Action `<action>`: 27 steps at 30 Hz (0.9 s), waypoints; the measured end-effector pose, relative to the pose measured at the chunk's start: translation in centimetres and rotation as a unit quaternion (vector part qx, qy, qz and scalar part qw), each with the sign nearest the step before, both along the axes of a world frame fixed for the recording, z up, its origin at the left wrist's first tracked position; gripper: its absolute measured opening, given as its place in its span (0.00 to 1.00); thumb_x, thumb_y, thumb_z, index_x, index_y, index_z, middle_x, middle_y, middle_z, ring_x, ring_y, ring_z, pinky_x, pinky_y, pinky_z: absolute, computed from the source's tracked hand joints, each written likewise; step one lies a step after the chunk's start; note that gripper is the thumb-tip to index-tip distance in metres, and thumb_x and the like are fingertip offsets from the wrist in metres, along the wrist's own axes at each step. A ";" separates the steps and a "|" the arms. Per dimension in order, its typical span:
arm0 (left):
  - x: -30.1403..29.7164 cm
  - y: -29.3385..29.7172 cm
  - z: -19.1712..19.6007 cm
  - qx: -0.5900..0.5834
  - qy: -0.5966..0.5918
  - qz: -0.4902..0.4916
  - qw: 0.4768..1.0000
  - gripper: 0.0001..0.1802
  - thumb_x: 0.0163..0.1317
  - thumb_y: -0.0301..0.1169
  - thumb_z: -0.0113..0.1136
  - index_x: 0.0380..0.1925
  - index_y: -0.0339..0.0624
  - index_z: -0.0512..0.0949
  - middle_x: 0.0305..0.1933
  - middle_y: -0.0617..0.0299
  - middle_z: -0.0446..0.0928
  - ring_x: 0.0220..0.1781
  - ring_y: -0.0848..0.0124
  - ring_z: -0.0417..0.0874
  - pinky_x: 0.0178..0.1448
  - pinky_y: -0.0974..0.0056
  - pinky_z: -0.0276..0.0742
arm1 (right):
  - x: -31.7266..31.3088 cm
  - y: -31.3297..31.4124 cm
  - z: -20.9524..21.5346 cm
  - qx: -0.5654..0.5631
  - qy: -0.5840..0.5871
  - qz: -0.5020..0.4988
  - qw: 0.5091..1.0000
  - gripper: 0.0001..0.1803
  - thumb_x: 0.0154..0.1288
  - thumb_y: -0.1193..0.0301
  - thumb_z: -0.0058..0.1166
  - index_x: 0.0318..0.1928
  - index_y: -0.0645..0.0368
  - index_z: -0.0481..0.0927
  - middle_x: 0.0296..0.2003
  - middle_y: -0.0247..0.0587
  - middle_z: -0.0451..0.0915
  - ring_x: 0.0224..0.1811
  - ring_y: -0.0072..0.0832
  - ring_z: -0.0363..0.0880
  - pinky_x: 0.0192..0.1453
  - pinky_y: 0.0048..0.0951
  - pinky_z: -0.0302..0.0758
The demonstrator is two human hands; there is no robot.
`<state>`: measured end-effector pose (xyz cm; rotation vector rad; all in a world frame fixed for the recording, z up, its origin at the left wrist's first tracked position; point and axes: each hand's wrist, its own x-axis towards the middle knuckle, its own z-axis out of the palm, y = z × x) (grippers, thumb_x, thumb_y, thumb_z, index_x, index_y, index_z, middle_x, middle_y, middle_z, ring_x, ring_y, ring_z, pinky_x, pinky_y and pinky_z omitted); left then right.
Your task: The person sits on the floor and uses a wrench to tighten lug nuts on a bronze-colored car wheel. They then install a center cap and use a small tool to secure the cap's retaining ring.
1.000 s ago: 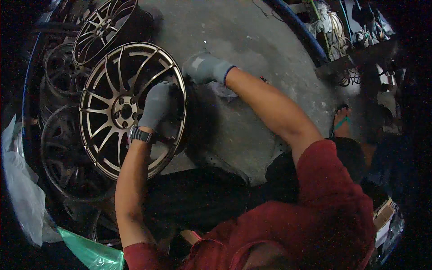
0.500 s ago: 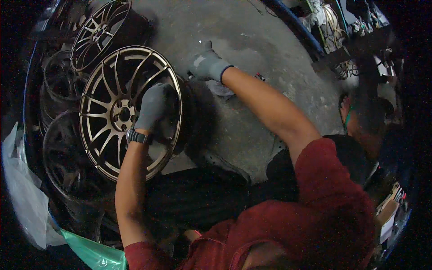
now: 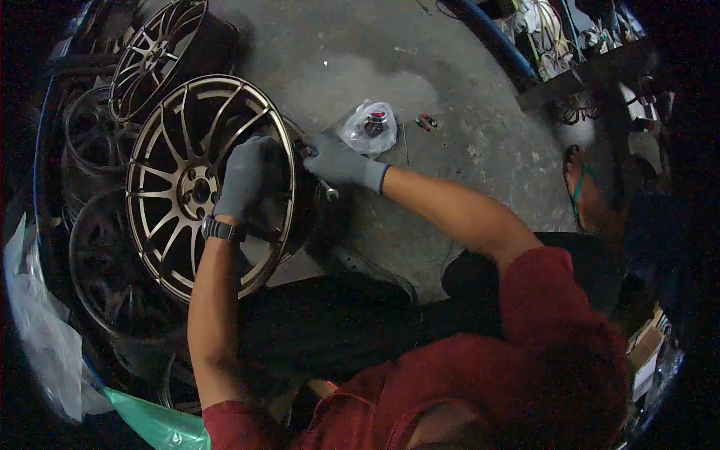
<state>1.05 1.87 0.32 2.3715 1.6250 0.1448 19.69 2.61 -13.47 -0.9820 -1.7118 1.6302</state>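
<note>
Clear plastic bag [image 3: 363, 133] with dark and red contents, on floor; just right of it, small red-and-black items [image 3: 426, 121]; farther right, a co-worker's foot [image 3: 589, 196] in a green-strapped sandal. Up and right of the bag, blue tube [image 3: 495, 41]; far left of it, dark wheels [image 3: 112, 274]; down and left, green plastic sheet [image 3: 161, 424].

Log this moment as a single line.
left hand: at bronze wheel | right hand: beside wheel, at wrench, grip unclear | floor: clear plastic bag
</note>
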 end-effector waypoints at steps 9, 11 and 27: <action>-0.1 -0.2 0.3 0.001 0.019 0.000 1.000 0.08 0.60 0.28 0.60 0.37 0.39 0.84 0.39 0.45 0.83 0.45 0.43 0.84 0.50 0.46 0.80 | 0.9 -0.6 4.1 -0.086 -0.045 0.053 0.994 0.27 0.63 0.69 0.54 0.61 0.69 0.78 0.53 0.60 0.85 0.57 0.44 0.84 0.65 0.41 0.77; 0.1 -0.3 0.6 -0.010 0.036 -0.002 0.999 0.08 0.59 0.29 0.61 0.36 0.38 0.84 0.39 0.45 0.83 0.44 0.43 0.84 0.50 0.46 0.80 | 0.9 -1.0 4.4 -0.072 -0.012 0.043 0.996 0.27 0.63 0.69 0.54 0.62 0.68 0.78 0.53 0.60 0.85 0.57 0.44 0.84 0.66 0.39 0.77; -1.4 -0.9 -1.5 0.070 -0.055 0.021 0.996 0.06 0.59 0.26 0.62 0.35 0.42 0.85 0.38 0.47 0.83 0.45 0.45 0.84 0.50 0.47 0.80 | 1.7 3.8 4.2 0.016 -0.075 0.190 0.979 0.23 0.60 0.62 0.59 0.50 0.68 0.81 0.47 0.58 0.86 0.49 0.47 0.85 0.56 0.43 0.80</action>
